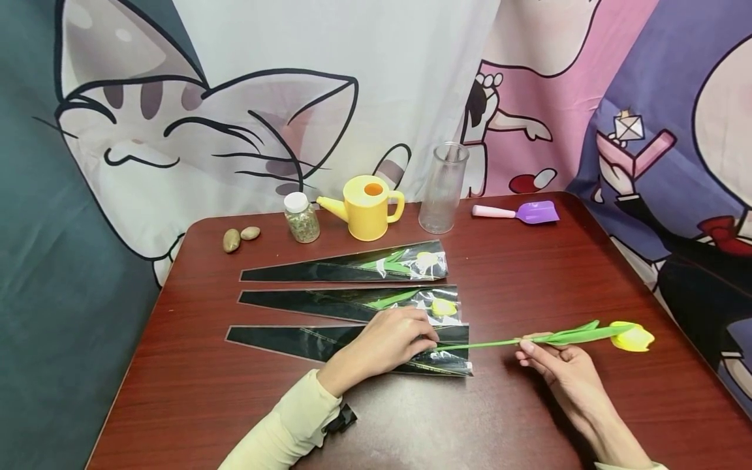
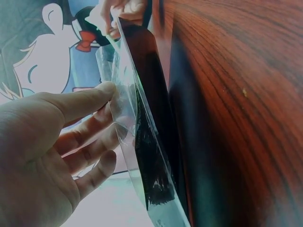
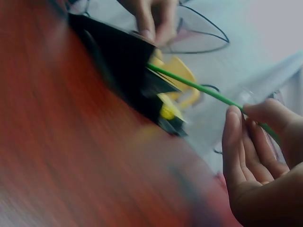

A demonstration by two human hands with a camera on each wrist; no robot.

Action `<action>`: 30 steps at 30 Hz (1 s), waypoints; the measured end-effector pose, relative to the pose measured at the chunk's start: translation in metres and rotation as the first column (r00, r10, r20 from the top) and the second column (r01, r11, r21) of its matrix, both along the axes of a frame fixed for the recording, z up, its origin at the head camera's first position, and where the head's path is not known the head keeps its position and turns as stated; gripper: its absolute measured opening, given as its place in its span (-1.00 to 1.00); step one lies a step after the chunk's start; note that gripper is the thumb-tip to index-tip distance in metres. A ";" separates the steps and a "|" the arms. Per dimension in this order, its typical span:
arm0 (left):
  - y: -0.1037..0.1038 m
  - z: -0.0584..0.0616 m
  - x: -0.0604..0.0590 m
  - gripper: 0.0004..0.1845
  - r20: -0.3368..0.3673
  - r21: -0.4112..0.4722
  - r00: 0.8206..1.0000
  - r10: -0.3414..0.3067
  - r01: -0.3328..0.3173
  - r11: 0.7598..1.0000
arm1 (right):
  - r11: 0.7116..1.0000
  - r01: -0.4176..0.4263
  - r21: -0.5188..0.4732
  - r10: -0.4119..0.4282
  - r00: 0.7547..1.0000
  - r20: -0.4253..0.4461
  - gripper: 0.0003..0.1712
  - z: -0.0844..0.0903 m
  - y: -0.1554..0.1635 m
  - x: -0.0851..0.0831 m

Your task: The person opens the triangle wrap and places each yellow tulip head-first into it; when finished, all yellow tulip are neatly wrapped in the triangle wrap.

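My right hand (image 1: 561, 372) pinches the green stem of a yellow artificial tulip (image 1: 633, 338) between thumb and fingers, the bloom pointing right. The stem's other end reaches into the wide mouth of the nearest black flower sleeve (image 1: 264, 337). At that mouth my left hand (image 1: 390, 336) grips the sleeve; in the left wrist view its thumb and fingers (image 2: 102, 94) pinch the clear film, which stands apart from the black backing (image 2: 147, 156). The right wrist view shows the green stem (image 3: 208, 91) entering the sleeve, whose mouth is lifted off the table.
Beyond lie two more sleeves, a middle one (image 1: 294, 301) and a far one (image 1: 311, 269), each with a yellow tulip inside. Along the back edge are stones (image 1: 232, 240), a lidded jar (image 1: 303, 223), a yellow watering can (image 1: 365, 212), a clear vase (image 1: 439, 196) and a purple shovel (image 1: 537, 213).
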State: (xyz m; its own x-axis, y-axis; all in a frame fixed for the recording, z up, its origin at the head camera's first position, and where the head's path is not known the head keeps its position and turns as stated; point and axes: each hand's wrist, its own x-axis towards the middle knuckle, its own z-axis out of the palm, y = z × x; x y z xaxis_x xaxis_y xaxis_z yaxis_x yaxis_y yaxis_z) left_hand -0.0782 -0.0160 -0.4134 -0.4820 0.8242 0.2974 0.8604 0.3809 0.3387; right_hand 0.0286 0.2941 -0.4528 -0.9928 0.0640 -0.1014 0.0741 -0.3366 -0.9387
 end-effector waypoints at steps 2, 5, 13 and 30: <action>0.000 0.000 0.000 -0.90 -0.006 0.001 1.000 -0.001 0.001 1.000 | 1.000 0.013 0.026 -0.014 0.999 0.045 -0.81 -0.003 -0.010 -0.001; 0.000 0.000 0.000 -0.91 -0.010 0.003 1.000 -0.005 0.005 1.000 | 1.000 0.013 0.024 -0.015 0.993 0.115 -0.84 -0.008 -0.025 -0.002; 0.000 0.000 0.000 -0.91 -0.016 -0.004 1.000 0.001 -0.001 1.000 | 0.998 0.052 0.030 -0.057 0.976 0.208 -0.86 -0.011 -0.057 -0.006; 0.001 -0.001 0.003 -0.92 -0.041 0.011 0.999 -0.003 0.003 1.000 | 0.975 0.034 0.222 -0.121 0.912 0.393 -0.57 -0.002 -0.082 -0.011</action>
